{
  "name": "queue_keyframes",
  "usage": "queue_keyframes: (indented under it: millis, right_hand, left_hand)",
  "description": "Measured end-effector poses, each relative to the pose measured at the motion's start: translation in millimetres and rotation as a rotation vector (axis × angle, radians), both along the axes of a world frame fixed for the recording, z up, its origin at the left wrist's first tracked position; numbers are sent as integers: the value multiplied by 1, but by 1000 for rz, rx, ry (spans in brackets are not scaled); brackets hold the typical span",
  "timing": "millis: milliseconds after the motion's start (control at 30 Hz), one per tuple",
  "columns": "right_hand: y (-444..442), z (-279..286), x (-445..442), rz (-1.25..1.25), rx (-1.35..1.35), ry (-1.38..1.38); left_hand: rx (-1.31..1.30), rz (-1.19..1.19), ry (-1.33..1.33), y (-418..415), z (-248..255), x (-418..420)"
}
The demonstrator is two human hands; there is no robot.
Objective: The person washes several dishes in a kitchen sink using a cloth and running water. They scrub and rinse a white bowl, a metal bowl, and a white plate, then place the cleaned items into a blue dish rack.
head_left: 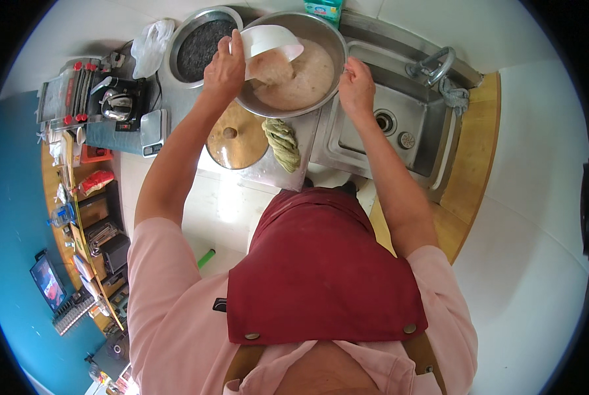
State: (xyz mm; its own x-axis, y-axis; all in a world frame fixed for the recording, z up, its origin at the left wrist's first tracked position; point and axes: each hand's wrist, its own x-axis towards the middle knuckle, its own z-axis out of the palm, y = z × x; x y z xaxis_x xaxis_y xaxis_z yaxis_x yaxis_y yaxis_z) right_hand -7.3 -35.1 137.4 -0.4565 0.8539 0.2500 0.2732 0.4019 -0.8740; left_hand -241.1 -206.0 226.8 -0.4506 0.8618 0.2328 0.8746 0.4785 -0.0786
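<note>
My left hand grips a white bowl by its side and holds it tilted over a large steel basin. Cloudy, pinkish-beige liquid fills the lower part of the basin, and some of it streams from the bowl's lip. My right hand has its fingers closed on the basin's right rim. Left of this basin stands a smaller metal bowl with a dark, wet-looking mass in it. Just below the basin lie a round lid with a knob and a twisted green cloth.
At the right is a steel sink with a curved faucet and a grey cloth. A kitchen scale, a kettle and a clear plastic bag stand further left. A green package is behind the basin.
</note>
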Motion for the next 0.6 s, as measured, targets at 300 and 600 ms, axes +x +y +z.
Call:
queue_keyframes:
  millis: [300, 600]
  right_hand:
    - [-5, -9, 0, -19, -795, -147]
    - [2, -35, -15, 108, -1173, -41]
  left_hand:
    - [191, -127, -3, -3, 28, 4]
    - [438, 392, -841, -18, -21, -22]
